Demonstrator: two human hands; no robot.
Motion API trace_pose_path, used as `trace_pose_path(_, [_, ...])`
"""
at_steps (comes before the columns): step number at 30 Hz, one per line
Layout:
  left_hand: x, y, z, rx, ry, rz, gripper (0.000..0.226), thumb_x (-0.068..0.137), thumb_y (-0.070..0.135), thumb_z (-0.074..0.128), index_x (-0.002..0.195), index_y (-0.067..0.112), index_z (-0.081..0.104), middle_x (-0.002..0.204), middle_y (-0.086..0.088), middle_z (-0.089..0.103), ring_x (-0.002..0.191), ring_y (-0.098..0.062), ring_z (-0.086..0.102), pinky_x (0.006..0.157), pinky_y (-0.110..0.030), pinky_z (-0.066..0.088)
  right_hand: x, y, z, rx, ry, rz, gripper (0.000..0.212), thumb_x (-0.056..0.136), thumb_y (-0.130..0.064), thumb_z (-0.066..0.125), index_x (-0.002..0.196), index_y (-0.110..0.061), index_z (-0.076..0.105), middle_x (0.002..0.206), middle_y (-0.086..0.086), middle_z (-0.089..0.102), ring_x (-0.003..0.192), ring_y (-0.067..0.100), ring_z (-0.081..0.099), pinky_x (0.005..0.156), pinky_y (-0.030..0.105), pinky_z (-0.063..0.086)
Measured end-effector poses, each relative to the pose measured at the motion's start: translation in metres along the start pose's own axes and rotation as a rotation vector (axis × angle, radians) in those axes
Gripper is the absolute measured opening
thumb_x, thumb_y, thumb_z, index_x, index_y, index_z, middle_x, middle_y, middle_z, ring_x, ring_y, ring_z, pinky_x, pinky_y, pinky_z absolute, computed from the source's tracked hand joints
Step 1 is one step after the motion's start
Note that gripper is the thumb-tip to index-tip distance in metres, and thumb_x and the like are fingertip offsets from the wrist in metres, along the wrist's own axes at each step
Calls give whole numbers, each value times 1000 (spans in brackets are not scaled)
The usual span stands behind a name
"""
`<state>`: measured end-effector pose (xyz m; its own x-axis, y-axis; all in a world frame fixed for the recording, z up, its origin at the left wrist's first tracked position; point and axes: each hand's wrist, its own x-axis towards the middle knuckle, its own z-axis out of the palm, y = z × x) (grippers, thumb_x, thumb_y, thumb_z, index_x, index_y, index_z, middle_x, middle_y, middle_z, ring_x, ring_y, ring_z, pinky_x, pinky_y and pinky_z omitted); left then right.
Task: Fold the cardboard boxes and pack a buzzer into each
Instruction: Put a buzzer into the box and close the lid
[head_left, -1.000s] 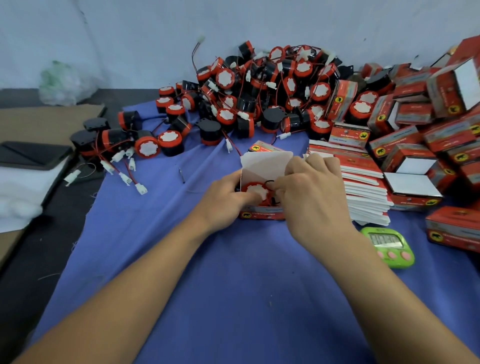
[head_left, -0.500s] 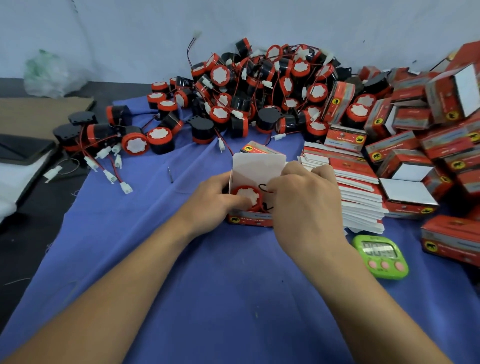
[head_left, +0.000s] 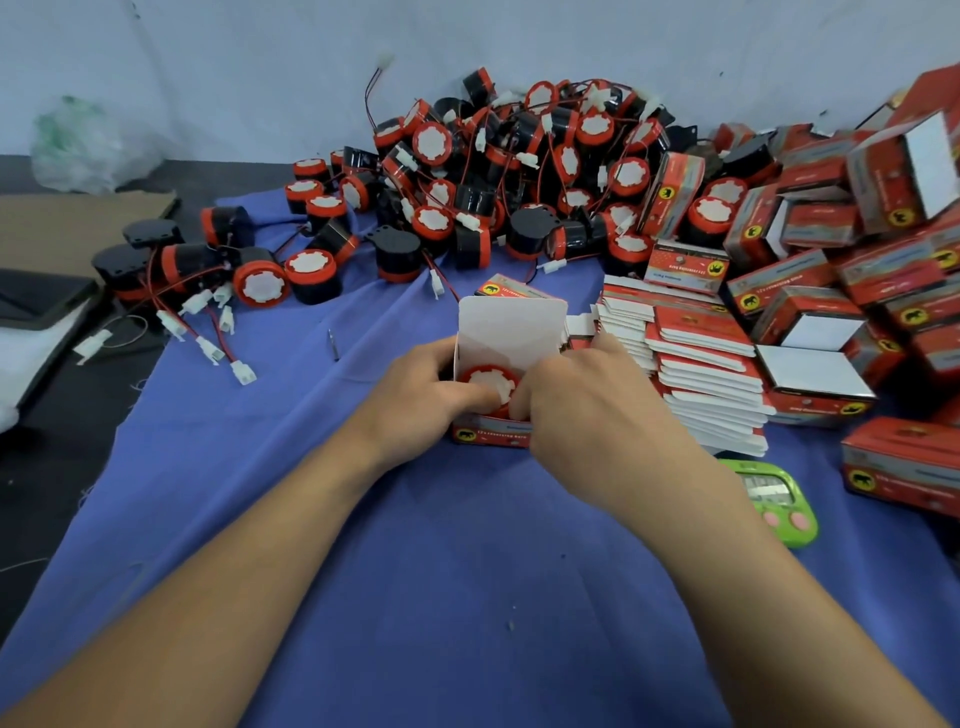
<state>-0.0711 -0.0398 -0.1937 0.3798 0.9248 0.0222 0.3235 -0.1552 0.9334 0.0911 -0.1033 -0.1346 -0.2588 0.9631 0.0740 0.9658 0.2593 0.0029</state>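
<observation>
A small red cardboard box (head_left: 491, 435) stands on the blue cloth with its white lid flap (head_left: 511, 325) raised. A red-and-black buzzer (head_left: 488, 381) with a white face sits inside it. My left hand (head_left: 421, 397) grips the box's left side, its thumb over the buzzer. My right hand (head_left: 587, 405) holds the right side, its fingertips at the opening beside the buzzer. A pile of loose buzzers (head_left: 498, 182) lies behind. Flat unfolded boxes (head_left: 696, 364) are stacked to the right.
Closed red boxes (head_left: 841, 234) are heaped at the far right. A green timer (head_left: 779, 499) lies by my right forearm. A few buzzers with wires (head_left: 208, 275) sit at the left, near a brown cardboard sheet (head_left: 78, 223) and a plastic bag (head_left: 83, 145).
The buzzer's black wire, visible at the opening earlier, is out of sight now. My right fingers have closed in over the opening; the box stays in place.
</observation>
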Motion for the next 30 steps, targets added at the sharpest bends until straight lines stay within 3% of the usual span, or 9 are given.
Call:
trace_pose_path(4, [1,0,-1,0,-7,-8,29,75,29,70,104,28,76,106,6,79,105,-18,73,101,-54,54,-4,12,9,424,264,221,32,86,-11,69,98,-38,81,82,1,74,78,29,64,69,37,53])
trace_pose_path(7, [0,0,-2,-9,-3,-7,29,74,29,71,103,29,76,105,8,79,104,-16,73,101,-53,54,-1,10,14,212,378,290,22,86,-22,70,100,-37,79,87,2,76,79,34,63,67,35,43])
trace_pose_path(13, [-1,0,-1,14,-9,21,32,75,30,71,107,33,75,107,11,78,104,-12,73,100,-50,56,8,2,6,-87,84,271,12,91,-17,56,89,-24,65,77,-1,51,70,27,46,50,27,18])
trace_pose_path(16, [-2,0,0,16,-1,25,31,74,33,71,104,37,75,106,13,78,103,-11,73,99,-49,56,10,7,5,-71,-15,140,9,90,-13,55,88,-22,55,85,2,58,73,28,48,52,29,25])
trace_pose_path(18, [-1,0,-1,18,-4,34,30,74,37,72,103,40,75,106,13,78,104,-11,73,100,-50,56,6,14,14,194,91,153,20,91,-14,53,90,-24,71,88,1,71,75,25,58,58,32,40])
trace_pose_path(20, [0,-1,-2,11,-12,31,29,75,37,72,103,40,75,107,11,78,105,-13,73,101,-52,55,-4,17,22,594,359,267,34,92,-12,54,101,-31,81,88,-6,76,76,13,63,67,31,50])
trace_pose_path(23, [1,-3,-2,-1,-15,18,33,71,42,72,104,42,75,108,12,78,105,-12,73,102,-53,54,-7,21,27,850,615,399,34,89,-15,68,112,-39,77,71,-18,69,66,3,60,69,18,46])
trace_pose_path(27, [2,-5,-2,-17,-14,13,36,67,46,72,103,43,75,109,12,78,107,-13,73,103,-53,54,3,22,36,1195,481,440,45,89,-20,73,131,-35,67,89,-28,72,89,5,71,87,36,59])
trace_pose_path(30, [3,-7,-4,-27,-17,5,33,75,39,73,108,37,76,112,9,78,109,-15,72,104,-54,53,5,20,42,1473,269,460,26,103,-28,55,113,-15,75,102,2,79,101,19,73,95,45,58])
